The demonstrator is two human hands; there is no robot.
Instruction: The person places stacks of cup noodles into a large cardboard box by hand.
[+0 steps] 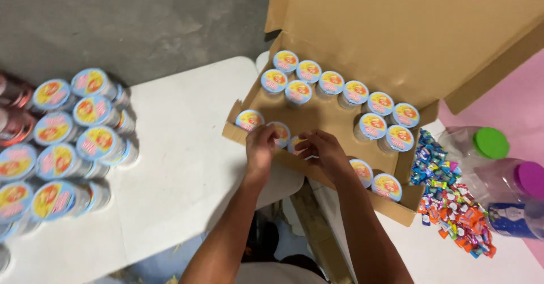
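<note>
**Cups going into carton, both hands at near wall**

Risk first: cups tipping or jamming against the low near wall of the cardboard box [317, 173], caused by fingers crowding two lids at once in a tight corner. Also possible: the box sliding off the edge of the white table [187, 148], since its near corner overhangs a gap right under the wrists. Loose wrapped candies [453, 205], well to the right of the grip, could scatter if an elbow swings out.

Grip: left hand [259, 145] curled narrow, fingertips pinching the rim of a blue-lidded cup [281, 132] just inside the near wall. Right hand [322, 151] likewise narrow, fingers bent over a second cup [296, 143] touching the first; probably holding it, though knuckles hide the contact.

Around the grip: one cup [249, 120] just left of the left hand, two more just right of the right wrist, a double row [345, 91] beyond the fingertips. Stacked cups [68, 142] far left; clear jars with green lid [491, 142] and purple lid [530, 179] far right.
</note>
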